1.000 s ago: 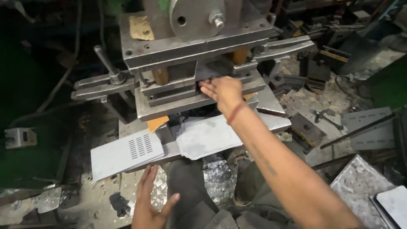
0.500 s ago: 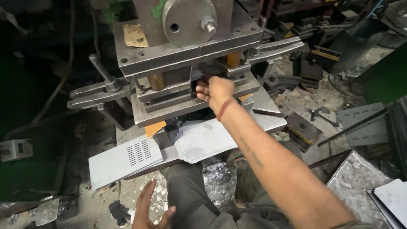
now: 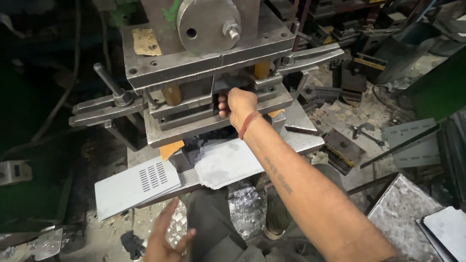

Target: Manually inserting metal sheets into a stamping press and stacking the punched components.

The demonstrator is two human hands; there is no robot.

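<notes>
Moved: right hand (image 3: 239, 104) reaches deeper into press die (image 3: 213, 104), fingers seemingly closed on a dark part.
Left hand (image 3: 162, 240): open, idle, below slotted sheet (image 3: 136, 187).

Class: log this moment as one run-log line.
right hand: inside press die | left hand: free, open, near knee | slotted sheet: on bed

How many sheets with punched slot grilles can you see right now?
2 for certain. One slotted sheet lies at the press's front left, above the left hand. Another slotted sheet lies on the floor, far right. The stack of sheets below the right hand may hide more.
</notes>
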